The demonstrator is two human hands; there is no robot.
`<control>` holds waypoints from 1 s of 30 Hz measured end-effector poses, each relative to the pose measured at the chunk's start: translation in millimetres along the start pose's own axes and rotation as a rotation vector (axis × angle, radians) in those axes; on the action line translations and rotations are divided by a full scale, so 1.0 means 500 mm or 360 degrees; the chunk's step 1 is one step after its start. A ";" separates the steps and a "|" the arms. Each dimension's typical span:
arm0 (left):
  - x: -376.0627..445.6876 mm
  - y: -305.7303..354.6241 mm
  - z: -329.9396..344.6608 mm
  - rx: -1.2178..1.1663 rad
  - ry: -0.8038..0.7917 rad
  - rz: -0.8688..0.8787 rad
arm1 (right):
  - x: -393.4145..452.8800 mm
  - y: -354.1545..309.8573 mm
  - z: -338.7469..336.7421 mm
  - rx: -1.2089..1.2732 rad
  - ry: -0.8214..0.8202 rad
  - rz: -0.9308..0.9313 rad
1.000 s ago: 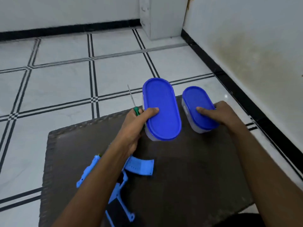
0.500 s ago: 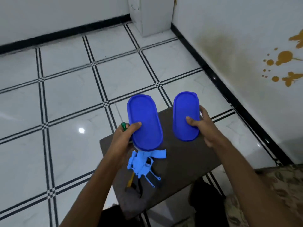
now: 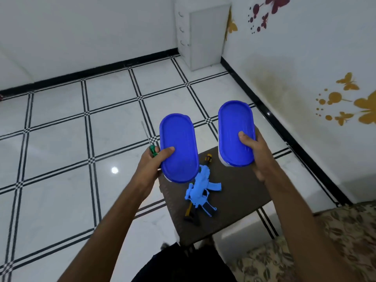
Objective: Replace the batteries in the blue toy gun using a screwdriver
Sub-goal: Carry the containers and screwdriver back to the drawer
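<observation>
The blue toy gun lies on a small dark brown table, its barrel pointing away from me. My left hand grips a blue-lidded oval container together with a green-handled screwdriver whose thin shaft points up and away. My right hand holds a second blue-lidded container, thumb on its lid. Both containers are lifted above the table. What is inside them is hidden.
A yellow and black tool lies on the table beyond the gun. White tiled floor with black lines surrounds the table. A white drawer cabinet stands in the far corner. Patterned upholstery is at lower right.
The view has risen well above the table. Both hands have lifted the containers off it and moved them apart. The gun stays on the table.
</observation>
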State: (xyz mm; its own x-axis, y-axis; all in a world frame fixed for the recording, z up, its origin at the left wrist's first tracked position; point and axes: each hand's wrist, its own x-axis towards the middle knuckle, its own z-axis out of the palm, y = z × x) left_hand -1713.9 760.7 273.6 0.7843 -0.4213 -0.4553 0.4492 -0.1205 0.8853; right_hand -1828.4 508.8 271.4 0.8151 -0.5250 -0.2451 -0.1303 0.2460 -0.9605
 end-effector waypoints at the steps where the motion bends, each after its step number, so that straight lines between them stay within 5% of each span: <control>1: -0.013 0.001 -0.009 -0.0051 0.0022 0.0009 | -0.004 -0.003 0.013 -0.0013 -0.0009 -0.0003; 14: -0.063 0.042 -0.227 -0.0296 0.0135 0.0088 | -0.040 -0.022 0.282 -0.0082 -0.0132 -0.0005; 23: -0.038 0.117 -0.608 -0.0348 0.0181 0.0078 | -0.013 -0.011 0.635 -0.0032 -0.0070 0.0017; 30: 0.050 0.175 -0.773 -0.0408 0.0277 0.0055 | 0.099 -0.023 0.814 -0.0087 -0.0029 -0.0008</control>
State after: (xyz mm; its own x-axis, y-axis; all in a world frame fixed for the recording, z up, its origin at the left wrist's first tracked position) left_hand -1489.3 1087.1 303.1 0.8526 -0.2582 -0.4543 0.4968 0.1311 0.8579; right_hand -1556.9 811.6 324.0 0.8257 -0.5113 -0.2383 -0.1563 0.1985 -0.9676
